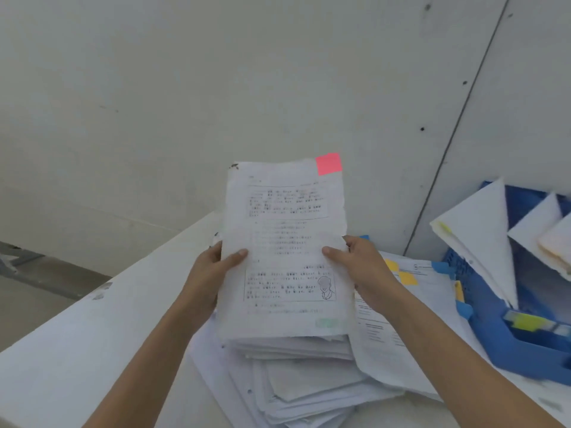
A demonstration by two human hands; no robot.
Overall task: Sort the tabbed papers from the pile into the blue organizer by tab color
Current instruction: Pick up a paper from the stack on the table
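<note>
I hold a thick bundle of printed papers (285, 242) upright above the pile, with a pink tab (328, 163) at its top right corner. My left hand (213, 267) grips the bundle's left edge, thumb on the front. My right hand (358, 267) grips its right edge the same way. The pile of papers (296, 384) lies on the white table below. More sheets with yellow tabs (408, 278) and blue tabs spread to the right. The blue organizer (500, 350) stands at the right with white papers in its slots.
The white table (77, 350) runs along a pale wall (216, 88). Its left edge drops to a grey floor (27, 304). Coloured tabs, yellow among them (525, 322), show at the organizer's front.
</note>
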